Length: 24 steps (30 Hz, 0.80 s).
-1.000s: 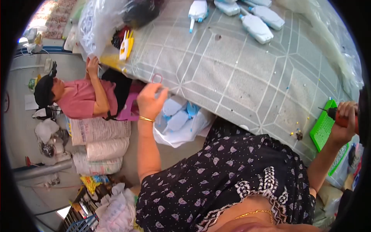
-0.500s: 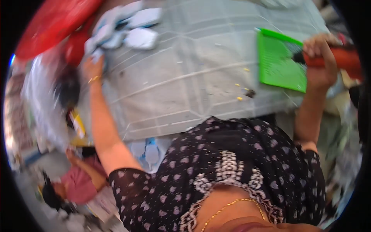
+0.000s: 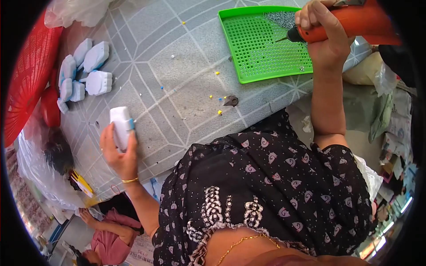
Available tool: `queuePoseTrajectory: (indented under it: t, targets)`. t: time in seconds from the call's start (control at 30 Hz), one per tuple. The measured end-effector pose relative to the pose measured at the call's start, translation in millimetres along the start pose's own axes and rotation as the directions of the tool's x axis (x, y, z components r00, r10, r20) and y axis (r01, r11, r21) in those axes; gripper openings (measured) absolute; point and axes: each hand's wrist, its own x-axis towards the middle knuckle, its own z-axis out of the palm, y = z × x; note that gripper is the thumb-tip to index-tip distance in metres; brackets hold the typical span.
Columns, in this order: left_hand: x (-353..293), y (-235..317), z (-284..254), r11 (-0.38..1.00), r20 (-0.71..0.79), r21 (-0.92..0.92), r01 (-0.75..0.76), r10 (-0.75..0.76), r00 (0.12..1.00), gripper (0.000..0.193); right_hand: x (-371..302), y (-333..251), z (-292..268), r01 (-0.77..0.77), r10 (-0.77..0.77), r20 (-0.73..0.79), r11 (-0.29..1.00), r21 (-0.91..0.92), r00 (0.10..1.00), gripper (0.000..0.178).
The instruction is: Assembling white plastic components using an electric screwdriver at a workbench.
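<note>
Surface: tabletop (image 3: 155, 106), grey, tile-patterned, running from the upper frame to the centre; strewn with yellow, white and blue bits, and one dark lump (image 3: 230, 101) at centre.

Upper centre: green perforated tray (image 3: 248, 48), low-walled, small grey pieces heaped at its far end.

Upper left: cluster of white-and-blue pieces (image 3: 96, 56), some touching; red slatted basket (image 3: 33, 75) alongside; pale plastic bag (image 3: 73, 11) above.

Left of centre: white casing (image 3: 120, 128) with a blue patch, gripped in the left hand (image 3: 119, 157), thumb on one side, fingers on the other.

Upper right: orange power driver (image 3: 350, 22), black-nosed, thin bit pointing left; right hand (image 3: 326, 40) closed around its body.

Room, lower left: co-worker in a pink top (image 3: 113, 239); clear plastic bag (image 3: 40, 168); yellow-and-white article (image 3: 83, 184) at the table edge. Right: pale floor (image 3: 359, 104), bundled materials beyond.

Condition of view: basket and driver cut off by the dark fisheye rim; co-worker cropped below; dark bundle (image 3: 60, 153) blurred behind plastic, kind uncertain; grey pieces too small to identify; casing's underside hidden by the hand, contact with the tabletop undeterminable; bit's height over the tray likewise.
</note>
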Motion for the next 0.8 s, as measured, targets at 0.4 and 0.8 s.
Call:
queuePoseTrajectory:
  t: [0.4, 0.8]
  targets:
    - [30.3, 84.2, 44.4, 0.965, 0.002, -0.105, -0.240, 0.242, 0.970, 0.063, -6.8, 16.7, -4.6, -0.064, 0.061, 0.056, 0.997, 0.042, 0.997, 0.026]
    - [46.3, 112.9, 60.3, 0.953, 0.038, -0.170, -0.250, 0.260, 0.965, 0.065, -5.4, 19.5, -4.2, -0.029, 0.028, 0.027, 0.999, 0.029, 0.999, 0.020]
